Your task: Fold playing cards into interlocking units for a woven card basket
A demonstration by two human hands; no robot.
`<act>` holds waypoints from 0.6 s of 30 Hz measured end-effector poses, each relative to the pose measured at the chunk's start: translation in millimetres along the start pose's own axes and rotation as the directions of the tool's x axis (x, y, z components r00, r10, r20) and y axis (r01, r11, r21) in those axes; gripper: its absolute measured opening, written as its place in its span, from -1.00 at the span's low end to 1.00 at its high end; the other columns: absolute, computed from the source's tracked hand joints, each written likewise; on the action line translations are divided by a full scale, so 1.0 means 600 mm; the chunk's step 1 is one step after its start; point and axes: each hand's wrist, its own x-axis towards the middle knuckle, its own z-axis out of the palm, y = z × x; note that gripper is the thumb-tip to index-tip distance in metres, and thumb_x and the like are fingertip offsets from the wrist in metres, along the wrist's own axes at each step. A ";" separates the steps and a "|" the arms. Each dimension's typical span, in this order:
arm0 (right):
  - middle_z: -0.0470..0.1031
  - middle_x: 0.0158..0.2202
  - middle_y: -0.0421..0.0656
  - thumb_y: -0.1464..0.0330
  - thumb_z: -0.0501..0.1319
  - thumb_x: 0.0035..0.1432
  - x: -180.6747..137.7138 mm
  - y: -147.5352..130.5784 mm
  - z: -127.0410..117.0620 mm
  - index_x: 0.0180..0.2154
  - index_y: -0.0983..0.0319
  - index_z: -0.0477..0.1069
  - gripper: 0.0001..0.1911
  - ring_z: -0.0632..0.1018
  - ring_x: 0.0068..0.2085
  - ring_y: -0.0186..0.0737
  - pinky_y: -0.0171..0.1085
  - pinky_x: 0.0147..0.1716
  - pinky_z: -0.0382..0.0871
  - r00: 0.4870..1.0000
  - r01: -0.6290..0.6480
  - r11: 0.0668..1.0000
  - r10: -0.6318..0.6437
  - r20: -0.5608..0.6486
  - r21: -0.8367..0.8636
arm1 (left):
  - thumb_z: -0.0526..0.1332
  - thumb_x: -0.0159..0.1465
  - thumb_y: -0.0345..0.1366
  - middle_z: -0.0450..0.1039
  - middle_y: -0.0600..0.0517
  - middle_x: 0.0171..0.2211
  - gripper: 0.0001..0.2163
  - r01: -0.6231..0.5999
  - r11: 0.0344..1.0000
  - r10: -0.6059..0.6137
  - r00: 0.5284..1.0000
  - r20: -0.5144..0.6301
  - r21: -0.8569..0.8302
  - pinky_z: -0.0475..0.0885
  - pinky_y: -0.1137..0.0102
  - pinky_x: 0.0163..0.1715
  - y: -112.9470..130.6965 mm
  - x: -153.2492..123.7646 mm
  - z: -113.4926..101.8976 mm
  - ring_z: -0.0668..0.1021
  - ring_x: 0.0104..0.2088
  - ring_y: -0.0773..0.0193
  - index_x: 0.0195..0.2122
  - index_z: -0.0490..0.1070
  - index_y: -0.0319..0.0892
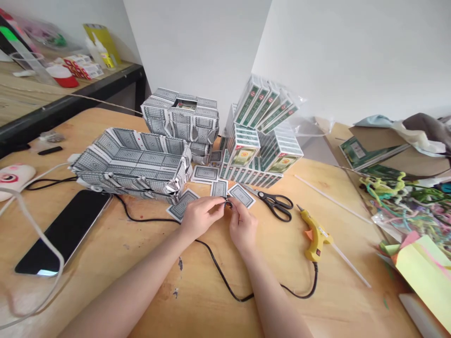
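Small dark piece (228, 203) sits between the fingertips, near the loose cards (241, 195) — too small to identify. Left hand (201, 216) and right hand (244, 229) both pinch it; uneven pull could bend it or pop it loose. Power cord (219, 272) runs beneath both forearms (269, 288): a snag could drag the glue gun (317, 237) across the worktop (197, 307). Its nozzle faces the scissors (275, 203) and hands — can't tell if it's hot; if so, a rightward reach risks a burn. Farther back, leaning top boxes (259, 103) could slide if bumped.
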 end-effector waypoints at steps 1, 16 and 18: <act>0.53 -0.20 -0.14 0.44 -0.07 0.19 0.000 -0.001 0.000 -0.13 0.21 0.39 -0.68 0.55 -0.22 -0.27 -0.34 -0.24 0.42 1.000 -0.001 1.000 0.001 -0.001 0.000 | 0.16 0.13 -0.41 0.56 0.06 -0.35 -0.87 0.002 1.000 -0.002 1.000 0.000 0.011 0.46 0.47 -0.31 0.001 0.000 0.000 0.57 -0.35 0.33 -0.31 0.45 -0.15; 0.52 -0.21 -0.13 0.41 -0.04 0.19 0.003 -0.006 -0.005 -0.12 0.19 0.36 -0.72 0.54 -0.20 -0.25 -0.30 -0.22 0.42 0.999 -0.043 0.998 0.043 0.006 0.048 | 0.11 0.12 -0.46 0.54 0.06 -0.26 -0.74 0.061 0.998 -0.060 0.996 0.072 -0.003 0.46 0.47 -0.24 0.001 -0.003 -0.002 0.57 -0.31 0.33 -0.18 0.43 -0.13; 0.52 -0.21 -0.12 0.40 0.00 0.17 0.003 -0.009 -0.008 -0.12 0.20 0.35 -0.74 0.54 -0.22 -0.25 -0.31 -0.23 0.42 1.000 -0.023 0.998 0.022 0.011 0.061 | 0.12 0.14 -0.42 0.54 0.06 -0.26 -0.77 0.075 0.997 -0.074 0.994 0.086 -0.017 0.46 0.46 -0.24 0.000 -0.004 -0.002 0.57 -0.31 0.33 -0.18 0.43 -0.13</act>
